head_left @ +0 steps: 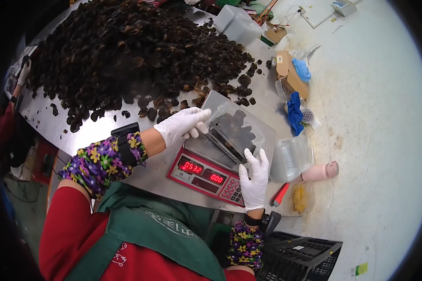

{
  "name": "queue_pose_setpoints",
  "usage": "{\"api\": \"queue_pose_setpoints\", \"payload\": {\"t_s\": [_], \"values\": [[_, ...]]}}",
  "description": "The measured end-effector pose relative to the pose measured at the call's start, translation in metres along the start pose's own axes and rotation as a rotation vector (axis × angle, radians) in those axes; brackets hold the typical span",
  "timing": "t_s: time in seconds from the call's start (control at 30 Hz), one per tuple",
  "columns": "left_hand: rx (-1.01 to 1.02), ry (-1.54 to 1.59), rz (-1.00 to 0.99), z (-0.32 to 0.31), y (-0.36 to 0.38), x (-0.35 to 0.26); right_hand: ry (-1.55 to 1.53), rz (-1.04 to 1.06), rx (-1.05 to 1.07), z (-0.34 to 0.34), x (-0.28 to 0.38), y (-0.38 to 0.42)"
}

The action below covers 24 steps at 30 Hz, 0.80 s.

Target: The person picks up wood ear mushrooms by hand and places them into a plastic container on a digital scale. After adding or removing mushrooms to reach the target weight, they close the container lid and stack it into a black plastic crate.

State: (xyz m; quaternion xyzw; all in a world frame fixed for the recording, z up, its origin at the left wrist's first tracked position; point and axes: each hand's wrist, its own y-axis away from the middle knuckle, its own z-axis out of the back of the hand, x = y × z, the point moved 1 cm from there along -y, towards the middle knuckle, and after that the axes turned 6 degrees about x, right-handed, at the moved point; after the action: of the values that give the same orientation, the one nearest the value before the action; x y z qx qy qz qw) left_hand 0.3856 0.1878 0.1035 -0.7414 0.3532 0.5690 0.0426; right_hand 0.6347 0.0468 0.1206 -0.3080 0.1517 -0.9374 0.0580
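A red digital scale (204, 177) with lit red digits stands near the table's front edge. On its metal pan lies a clear plastic tray or bag (215, 100) with dark brown pieces (237, 127) inside. My left hand (182, 125), in a white glove, has its fingers pinched at the left end of a long dark strip-like object (222, 144) across the pan. My right hand (254, 180), also white-gloved, is beside the strip's right end, fingers apart and fingertips near it. Whether those fingertips touch it is hard to tell.
A large heap of dark dried pieces (126, 51) covers the table's far side. At the right are clear plastic containers (290, 157), a pink bottle (320, 172), a red-handled tool (281, 195), a blue cloth (295, 114) and a cardboard box (290, 79). Another person's gloved hand (24, 72) shows far left.
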Motion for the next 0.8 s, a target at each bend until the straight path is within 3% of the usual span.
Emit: {"api": "queue_pose_setpoints", "payload": {"t_s": [0.1, 0.27, 0.33, 0.37, 0.43, 0.7, 0.8], "values": [[-0.033, -0.207, -0.051, -0.01, 0.006, 0.01, -0.041, -0.015, 0.018, 0.001, 0.0, 0.0], [-0.001, -0.131, 0.001, -0.007, 0.004, 0.005, -0.162, -0.022, 0.043, 0.004, 0.0, 0.002], [0.02, -0.117, -0.019, -0.004, 0.004, 0.008, -0.755, -0.471, -0.123, 0.004, 0.001, 0.001], [0.04, -0.102, -0.037, -0.003, 0.005, 0.01, -0.755, -0.472, -0.128, 0.006, -0.006, 0.001], [0.045, -0.121, -0.038, -0.004, 0.01, 0.01, -0.917, -0.648, 0.18, 0.011, -0.018, -0.001], [0.098, -0.121, -0.131, -0.004, 0.019, 0.021, -0.955, -0.607, 0.118, 0.002, -0.021, 0.008], [0.165, -0.12, -0.133, -0.012, 0.034, 0.015, -0.717, -0.604, 0.128, 0.005, -0.017, 0.014]]}}
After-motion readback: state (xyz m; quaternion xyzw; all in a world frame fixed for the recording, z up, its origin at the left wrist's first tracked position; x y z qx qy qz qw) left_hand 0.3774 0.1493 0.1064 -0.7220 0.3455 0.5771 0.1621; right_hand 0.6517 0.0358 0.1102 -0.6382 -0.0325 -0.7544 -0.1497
